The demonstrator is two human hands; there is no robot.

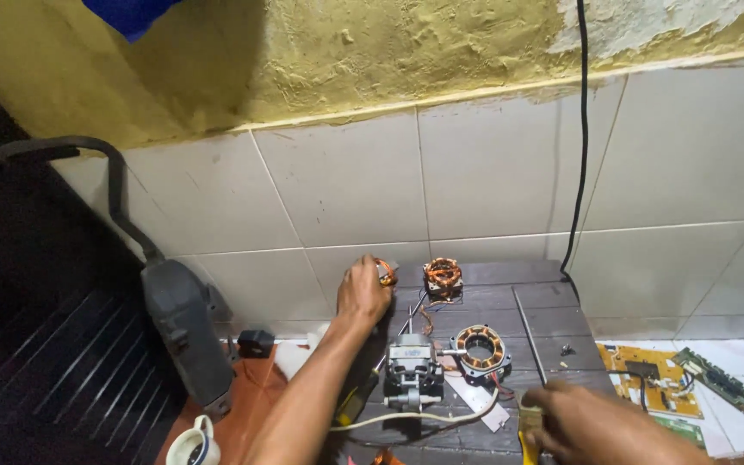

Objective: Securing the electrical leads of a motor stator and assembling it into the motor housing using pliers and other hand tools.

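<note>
Left hand (362, 293) grips one copper coil (387, 273) — two more stators (443, 275) lie nearby; right hand (592, 422) holds a yellow tool (529, 424).

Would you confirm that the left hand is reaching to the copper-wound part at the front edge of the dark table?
Not quite: in the head view the left hand reaches the copper-wound part at the back edge of the dark table, by the tiled wall.

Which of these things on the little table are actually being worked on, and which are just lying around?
In hand:
left hand grips a small copper-wound coil
right hand on a yellow tool

Lying about:
grey motor
round stator
second copper coil
screwdriver
white cable
metal rod
circuit boards on the floor
</note>
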